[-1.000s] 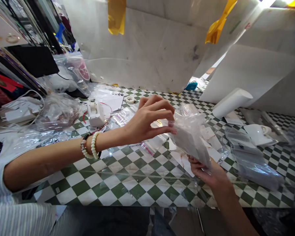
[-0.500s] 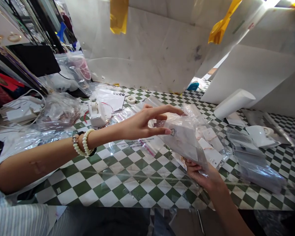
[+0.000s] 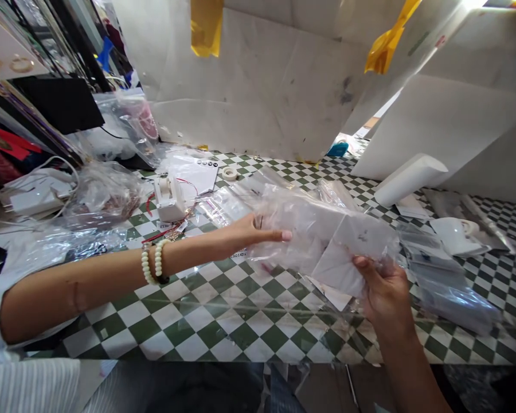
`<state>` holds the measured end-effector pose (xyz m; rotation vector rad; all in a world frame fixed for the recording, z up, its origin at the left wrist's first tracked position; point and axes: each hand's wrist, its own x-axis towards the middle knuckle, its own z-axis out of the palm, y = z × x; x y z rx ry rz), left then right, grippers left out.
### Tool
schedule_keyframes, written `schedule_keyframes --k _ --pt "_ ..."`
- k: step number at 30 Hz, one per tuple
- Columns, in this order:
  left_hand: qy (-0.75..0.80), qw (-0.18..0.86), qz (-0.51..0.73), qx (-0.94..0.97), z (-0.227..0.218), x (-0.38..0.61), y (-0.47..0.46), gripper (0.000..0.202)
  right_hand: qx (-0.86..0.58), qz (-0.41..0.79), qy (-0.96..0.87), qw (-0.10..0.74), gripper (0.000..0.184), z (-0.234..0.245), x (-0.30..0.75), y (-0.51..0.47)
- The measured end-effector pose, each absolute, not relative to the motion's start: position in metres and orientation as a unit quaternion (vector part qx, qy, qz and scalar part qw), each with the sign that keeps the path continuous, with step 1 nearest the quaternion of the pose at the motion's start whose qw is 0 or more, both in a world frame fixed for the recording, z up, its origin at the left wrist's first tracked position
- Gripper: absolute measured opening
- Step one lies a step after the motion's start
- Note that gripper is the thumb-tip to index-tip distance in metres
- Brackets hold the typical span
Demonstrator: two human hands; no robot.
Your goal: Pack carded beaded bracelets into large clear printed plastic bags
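A clear plastic bag (image 3: 309,232) with white cards inside is held flat above the green-and-white checked table (image 3: 223,321), between both hands. My left hand (image 3: 251,229) pinches its left edge, thumb on top and fingers hidden under the plastic. The wrist behind it wears pale bead bracelets (image 3: 152,263). My right hand (image 3: 384,292) grips the bag's right lower corner, with the thumb pressed on a white card (image 3: 348,258).
A white tape dispenser (image 3: 168,198) and a tape roll (image 3: 229,173) stand at the back left among crumpled plastic bags (image 3: 101,198). More clear bags (image 3: 447,287) and white pieces (image 3: 453,236) lie to the right. White boards (image 3: 262,86) wall the back.
The bag has turned from tilted upright to lying flat and spread wider. My left hand dropped from its top to its left edge, and my right hand moved up to the right corner.
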<state>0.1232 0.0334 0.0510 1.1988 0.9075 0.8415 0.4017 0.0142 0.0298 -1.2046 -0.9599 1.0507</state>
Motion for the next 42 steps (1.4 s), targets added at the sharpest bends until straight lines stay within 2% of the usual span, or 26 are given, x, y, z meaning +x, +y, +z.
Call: schedule_keyframes --k 3,8,16,22,26,33,38,42 --pt "0.381 0.736 0.349 0.437 0.047 0.134 0.025 0.052 -0.502 0.475 -0.465 0.553 0.034 0.03 0.397 0.014" --pt "0.422 0.646 0.479 0.419 0.051 0.146 0.013 0.054 -0.483 0.52 -0.473 0.522 0.038 0.031 0.391 0.015" --pt "0.394 0.668 0.473 0.418 0.051 0.146 0.003 0.034 -0.494 0.589 -0.427 0.477 0.039 0.031 0.394 0.023" --pt "0.356 0.725 0.466 0.362 0.037 0.144 0.009 0.052 -0.506 0.626 -0.397 0.441 0.04 0.029 0.401 0.024" --pt "0.353 0.721 0.439 0.404 0.037 0.142 0.017 0.054 -0.516 0.607 -0.387 0.464 0.043 0.026 0.403 0.024" --pt "0.452 0.568 0.473 0.498 0.043 0.133 0.032 0.033 -0.53 0.528 -0.393 0.536 0.04 0.021 0.405 0.019" --pt "0.432 0.57 0.534 0.451 0.037 0.128 0.039 0.033 -0.525 0.48 -0.409 0.571 0.037 0.019 0.414 0.016" --pt "0.431 0.579 0.511 0.466 0.029 0.128 0.04 0.034 -0.508 0.442 -0.452 0.586 0.037 0.022 0.409 0.008"
